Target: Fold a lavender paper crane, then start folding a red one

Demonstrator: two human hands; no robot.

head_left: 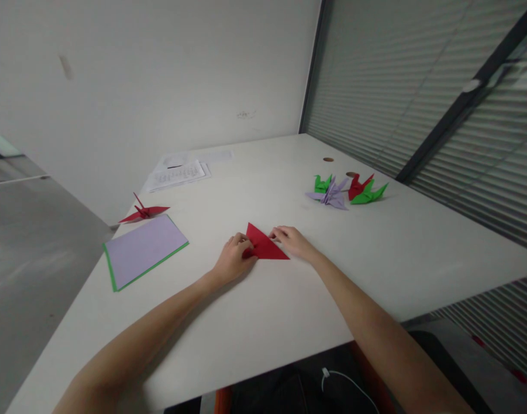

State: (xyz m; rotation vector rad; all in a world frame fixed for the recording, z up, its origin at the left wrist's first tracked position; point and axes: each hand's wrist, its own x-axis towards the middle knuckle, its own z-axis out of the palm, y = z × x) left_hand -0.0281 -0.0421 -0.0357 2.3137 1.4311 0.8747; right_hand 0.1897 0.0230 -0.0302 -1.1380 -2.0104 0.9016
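Observation:
A red paper folded into a triangle [265, 245] lies flat on the white table [263, 322] in front of me. My left hand [232, 261] pinches its left corner between fingers and thumb. My right hand [292, 240] presses its fingertips on the triangle's right edge. Both forearms reach in from the near edge of the table.
A stack of lilac and green paper sheets [143, 249] lies to the left, with a red paper crane [143, 213] behind it. Printed sheets [177, 174] lie further back. Several folded cranes in green, purple and red [347, 191] stand at the right, near window blinds.

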